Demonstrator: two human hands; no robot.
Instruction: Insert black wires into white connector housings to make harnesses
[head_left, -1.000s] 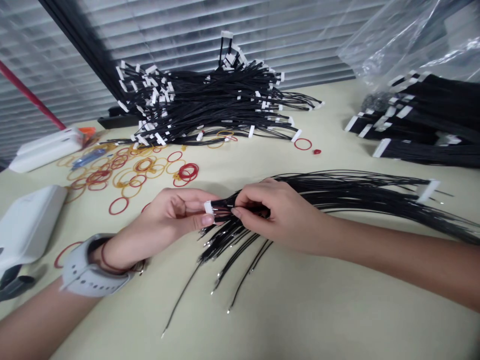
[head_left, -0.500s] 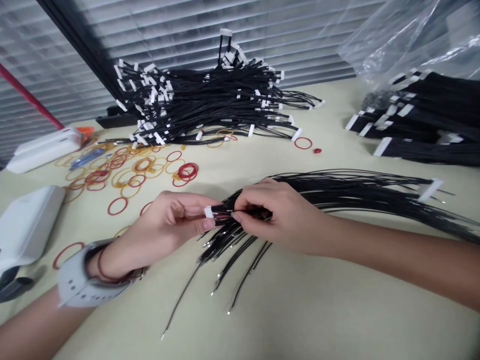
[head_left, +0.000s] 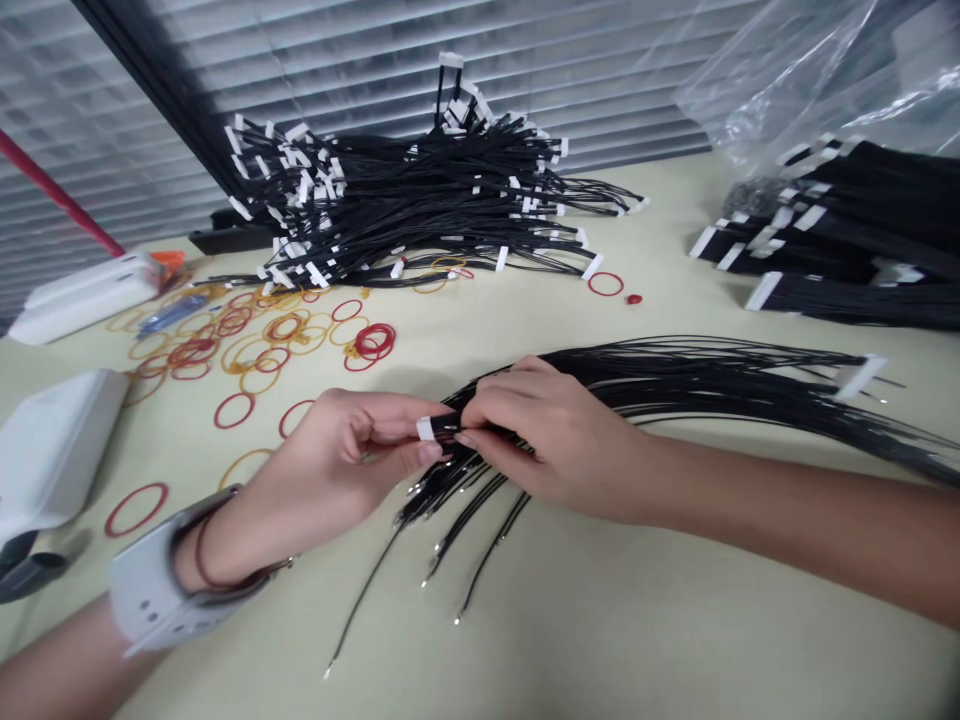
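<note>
Between the thumb and fingers of my left hand (head_left: 360,450) is a small white connector (head_left: 426,429), with short black wires running from it towards the right. My right hand (head_left: 536,425) pinches a black wire close behind the connector; its fingertips hide the wire's end. Beneath both hands lies a loose bundle of black wires (head_left: 705,385), with bare metal terminals at its left ends. A few single wires fan out below it. Another white connector (head_left: 860,378) sits at the bundle's right end.
A large pile of black wire harnesses (head_left: 420,200) lies at the back by the blinds. Red and yellow rubber bands (head_left: 285,330) are scattered at left, near two white cases (head_left: 56,450). More wire bundles (head_left: 862,230) and a clear plastic bag (head_left: 817,80) are at right.
The connector has turned slightly and moved a little to the right in my left hand. My right fingertips have come closer to it. The wire bundle lies nearly as before.
</note>
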